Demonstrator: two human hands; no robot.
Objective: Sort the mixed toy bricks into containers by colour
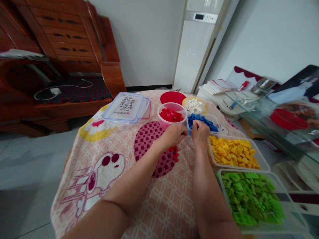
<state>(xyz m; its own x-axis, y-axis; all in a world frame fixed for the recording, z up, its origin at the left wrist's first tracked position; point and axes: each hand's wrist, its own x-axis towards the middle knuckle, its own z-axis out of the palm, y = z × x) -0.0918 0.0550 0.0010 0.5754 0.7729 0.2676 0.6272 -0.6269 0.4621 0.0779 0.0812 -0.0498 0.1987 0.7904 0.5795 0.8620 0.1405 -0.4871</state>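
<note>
My left hand is closed just in front of a clear round tub of red toy bricks. Whatever its fingers may hold is hidden. To its right, my right hand is pinched at the near edge of a clear box holding blue toy bricks. Anything between those fingertips is too small to make out. Beneath my left wrist, several loose red bricks lie on the patterned tablecloth.
Boxes of yellow bricks and green bricks stand along the table's right side. Behind the tub are a red bowl and white pieces. Stacked lids lie at the back left. A glass shelf borders the right.
</note>
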